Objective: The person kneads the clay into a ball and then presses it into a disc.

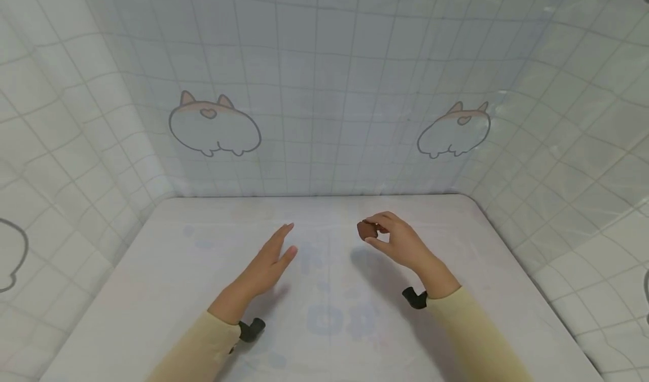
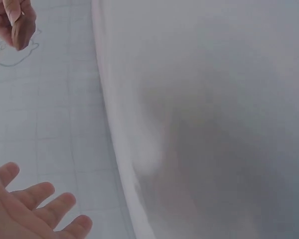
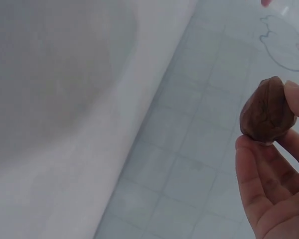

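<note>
My right hand pinches a small brown lump between thumb and fingers, above the right half of the white table. Up close in the right wrist view, the lump looks smooth and rounded with creases, like clay; its exact material I cannot tell. To the left, my left hand is held over the table with fingers extended and the thumb apart, holding nothing. In the left wrist view the fingers of the left hand are spread, and the brown lump shows at the upper left.
White grid-patterned sheeting with cartoon animal drawings rises behind the table and on both sides. A dark piece juts from the left cuff, and a similar dark piece from the right cuff.
</note>
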{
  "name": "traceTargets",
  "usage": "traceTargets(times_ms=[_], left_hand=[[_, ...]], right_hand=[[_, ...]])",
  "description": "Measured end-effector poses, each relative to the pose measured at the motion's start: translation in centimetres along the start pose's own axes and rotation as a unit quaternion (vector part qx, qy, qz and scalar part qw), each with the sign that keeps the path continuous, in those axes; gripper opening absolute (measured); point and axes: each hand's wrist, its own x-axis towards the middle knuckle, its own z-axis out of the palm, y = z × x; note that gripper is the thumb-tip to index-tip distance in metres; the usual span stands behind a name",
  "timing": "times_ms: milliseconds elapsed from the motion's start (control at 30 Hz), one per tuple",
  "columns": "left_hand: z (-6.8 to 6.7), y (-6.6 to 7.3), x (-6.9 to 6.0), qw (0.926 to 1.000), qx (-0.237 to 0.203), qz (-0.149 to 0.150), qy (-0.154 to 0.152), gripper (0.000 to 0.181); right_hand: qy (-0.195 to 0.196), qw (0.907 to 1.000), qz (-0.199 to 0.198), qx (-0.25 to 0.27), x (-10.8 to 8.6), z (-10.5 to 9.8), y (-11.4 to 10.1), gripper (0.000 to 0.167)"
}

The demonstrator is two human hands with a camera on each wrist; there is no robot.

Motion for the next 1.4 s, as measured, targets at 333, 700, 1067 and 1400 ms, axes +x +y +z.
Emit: traceTargets(times_ms=[333, 700, 1067, 1400], left_hand=[[0.9, 1.0, 0.8, 0.9959, -0.088, -0.018, 0.006, 0.066], [2.3, 2.4, 2.1, 0.971, -0.231, 0.024, 0.057, 0.07], [5.1, 4.9, 3.0, 0.8953, -0.436, 0.038, 0.083, 0.075], [5.9, 6.4, 3.2, 0.8525, -0.514, 0.023, 0.09, 0.083]], right_hand=[[0.058, 0.9955, -0.06, 0.044, 0.5, 1.0, -1.9, 0.044], [0.092, 0.9867, -0.111, 0.076, 0.9, 2.8, -4.6, 0.045], [0.087, 0.9802, -0.154, 0.09, 1.3, 4.9, -6.4, 0.045], [0.078, 0.9773, -0.178, 0.085, 1.2, 5.8, -7.4, 0.044]])
